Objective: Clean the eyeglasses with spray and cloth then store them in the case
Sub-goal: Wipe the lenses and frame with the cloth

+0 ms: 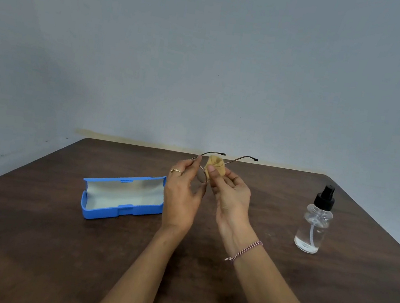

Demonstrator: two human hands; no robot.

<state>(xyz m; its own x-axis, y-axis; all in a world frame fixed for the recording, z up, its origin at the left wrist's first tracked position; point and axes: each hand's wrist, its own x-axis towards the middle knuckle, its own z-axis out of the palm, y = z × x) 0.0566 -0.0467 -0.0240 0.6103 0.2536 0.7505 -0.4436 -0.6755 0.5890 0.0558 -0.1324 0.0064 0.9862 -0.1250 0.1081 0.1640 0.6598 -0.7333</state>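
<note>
Head | left hand (181, 195) pinches eyeglasses (254, 159) | right hand (232, 197) pinches cloth (213, 165) on lens | case (108, 211), spray bottle (314, 224) flank, well apart

We see a tan cloth (213, 165), a blue case (123, 198) lined pale grey, a clear bottle (314, 225) capped black, a dark brown wood-grain bench (52, 246), a grey wall (206, 62).

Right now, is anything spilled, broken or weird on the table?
Nothing stands out. The bottle stands upright with its cap on, no puddle around it. The case lies open on the table. The left hand holds the glasses while the right hand pinches the cloth on a lens.
</note>
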